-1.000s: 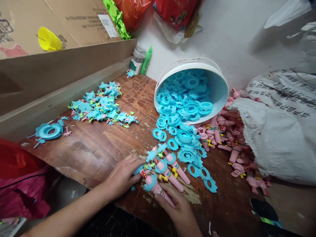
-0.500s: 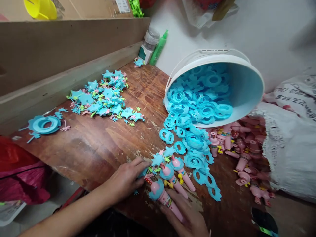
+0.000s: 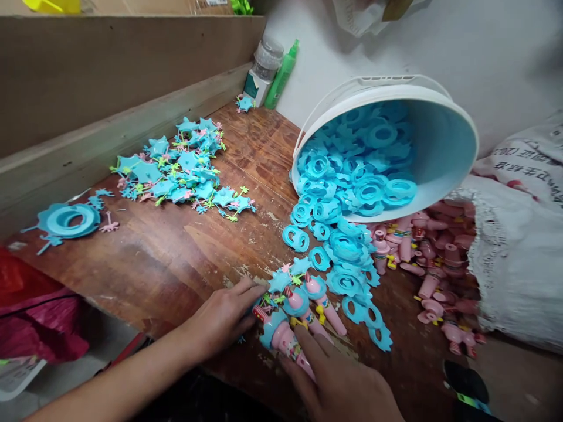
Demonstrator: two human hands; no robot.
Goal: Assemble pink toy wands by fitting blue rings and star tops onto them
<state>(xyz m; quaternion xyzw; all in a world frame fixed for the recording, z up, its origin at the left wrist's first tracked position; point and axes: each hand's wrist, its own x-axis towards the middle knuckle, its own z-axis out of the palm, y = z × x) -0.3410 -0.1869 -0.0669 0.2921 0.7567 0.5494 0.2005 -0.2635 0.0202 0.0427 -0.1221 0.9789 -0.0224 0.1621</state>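
- Pink toy (image 3: 287, 344) sits near the front of the desk (image 3: 189, 252); likely light, stiff, slightly slick; best taken by its handle;
- right hand (image 3: 345, 375) pinches that handle; left hand (image 3: 224, 313) curls near its tip, grip unclear

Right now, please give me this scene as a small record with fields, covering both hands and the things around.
Left hand: beside near star pieces; grip hidden
Right hand: around nearest pink toy
Next to it: two more toys
Bucket: white, tipped, blue rings spilling out
Far-left pile: blue stars, green and pink bits
Right: pink heap at white sack
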